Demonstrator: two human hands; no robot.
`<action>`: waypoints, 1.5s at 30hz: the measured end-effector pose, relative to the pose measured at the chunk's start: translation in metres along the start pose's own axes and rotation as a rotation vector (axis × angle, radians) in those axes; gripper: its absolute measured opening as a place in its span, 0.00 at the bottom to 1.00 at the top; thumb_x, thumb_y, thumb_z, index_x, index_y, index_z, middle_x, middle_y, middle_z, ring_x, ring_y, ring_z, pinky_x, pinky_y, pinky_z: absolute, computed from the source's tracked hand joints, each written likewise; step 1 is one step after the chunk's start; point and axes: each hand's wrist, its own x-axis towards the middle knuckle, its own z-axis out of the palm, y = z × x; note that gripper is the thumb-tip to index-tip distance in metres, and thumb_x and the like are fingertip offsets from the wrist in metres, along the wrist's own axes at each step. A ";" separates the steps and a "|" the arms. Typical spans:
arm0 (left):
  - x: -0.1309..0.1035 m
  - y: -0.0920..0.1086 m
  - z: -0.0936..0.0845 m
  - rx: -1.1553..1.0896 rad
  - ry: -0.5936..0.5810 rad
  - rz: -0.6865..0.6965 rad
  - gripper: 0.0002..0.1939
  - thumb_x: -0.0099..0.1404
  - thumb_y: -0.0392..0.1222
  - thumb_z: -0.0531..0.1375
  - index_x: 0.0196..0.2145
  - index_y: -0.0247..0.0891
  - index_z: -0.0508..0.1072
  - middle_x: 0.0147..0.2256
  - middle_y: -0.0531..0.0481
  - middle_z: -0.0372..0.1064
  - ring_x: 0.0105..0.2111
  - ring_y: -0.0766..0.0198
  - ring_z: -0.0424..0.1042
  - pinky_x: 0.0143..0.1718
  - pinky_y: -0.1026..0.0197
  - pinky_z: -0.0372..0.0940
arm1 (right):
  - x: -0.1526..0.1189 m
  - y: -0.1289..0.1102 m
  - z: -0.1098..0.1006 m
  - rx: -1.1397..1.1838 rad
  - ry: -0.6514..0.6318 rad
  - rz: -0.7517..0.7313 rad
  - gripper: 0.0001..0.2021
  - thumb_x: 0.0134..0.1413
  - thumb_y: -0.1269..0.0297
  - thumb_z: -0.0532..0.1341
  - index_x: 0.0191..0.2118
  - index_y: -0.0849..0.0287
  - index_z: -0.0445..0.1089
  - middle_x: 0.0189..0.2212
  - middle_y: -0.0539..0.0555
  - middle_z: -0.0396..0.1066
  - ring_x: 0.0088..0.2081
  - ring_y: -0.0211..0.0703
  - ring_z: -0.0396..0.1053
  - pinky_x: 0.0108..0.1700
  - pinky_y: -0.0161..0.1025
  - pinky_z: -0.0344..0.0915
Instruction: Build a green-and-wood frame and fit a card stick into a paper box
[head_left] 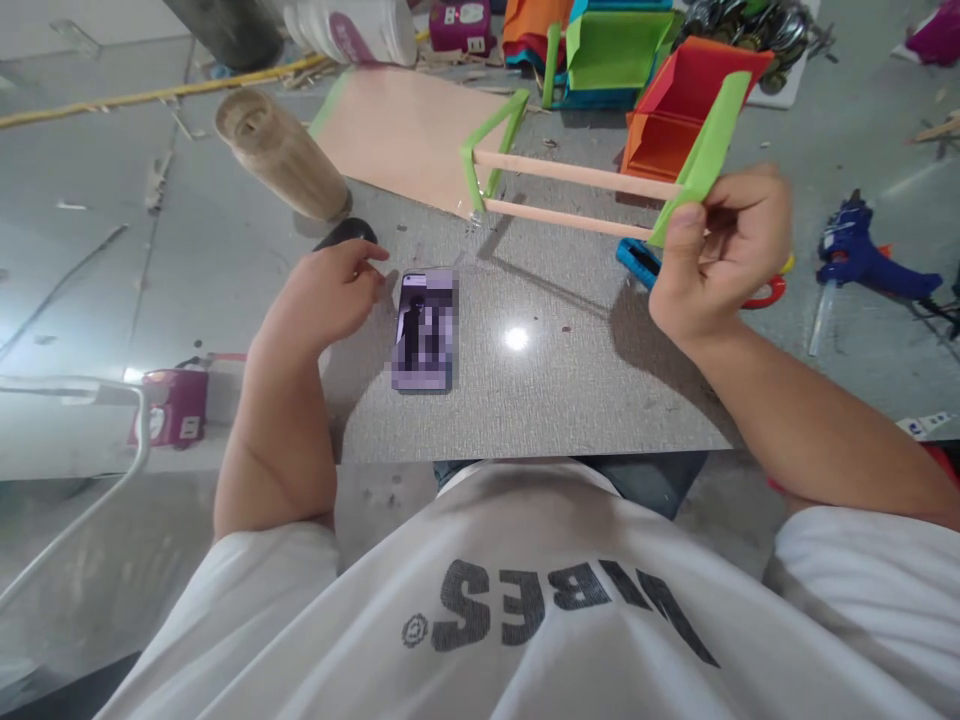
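Note:
My right hand [731, 245] pinches one end of a paper frame [577, 175], thumb in front, fingers behind. The frame has a bright green folded piece at each end, joined by two thin peach strips, and is held above the table. My left hand [330, 295] hangs by a phone [424, 330] with a lit screen, its index finger stretched out and the others loosely bent. Just behind that hand sits a dark rounded object [349, 234], partly covered. A peach sheet [405, 135] with a green edge lies beyond the phone. Blue-handled cutters or scissors [637, 262] show partly behind my right hand.
A brown bottle [281, 155] stands at left. Orange and green folded paper boxes [664, 130] sit at the back, beside a heap of metallic pieces [757, 40]. At right lies a blue glue gun [862, 250]; a purple box [176, 408] is near the left edge.

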 end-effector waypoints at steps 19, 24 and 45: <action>0.035 -0.019 0.021 -0.172 -0.050 0.137 0.23 0.77 0.31 0.54 0.57 0.40 0.86 0.42 0.46 0.83 0.36 0.59 0.80 0.44 0.56 0.75 | -0.013 -0.039 -0.015 -0.317 -0.748 -0.043 0.27 0.77 0.30 0.63 0.37 0.48 0.74 0.30 0.53 0.73 0.33 0.50 0.70 0.40 0.50 0.62; 0.025 -0.012 0.024 -0.053 0.026 0.218 0.23 0.79 0.35 0.54 0.59 0.38 0.87 0.51 0.43 0.89 0.44 0.54 0.80 0.55 0.53 0.76 | -0.057 -0.116 0.029 -0.328 -1.282 -0.137 0.31 0.76 0.30 0.71 0.56 0.59 0.79 0.41 0.60 0.83 0.39 0.52 0.76 0.41 0.45 0.53; 0.046 -0.028 0.041 -0.217 0.119 0.322 0.40 0.93 0.67 0.44 0.26 0.45 0.68 0.31 0.46 0.71 0.37 0.53 0.75 0.47 0.49 0.66 | -0.087 -0.116 0.077 -0.220 -1.259 0.128 0.35 0.63 0.35 0.82 0.56 0.61 0.77 0.54 0.66 0.82 0.52 0.61 0.76 0.51 0.49 0.64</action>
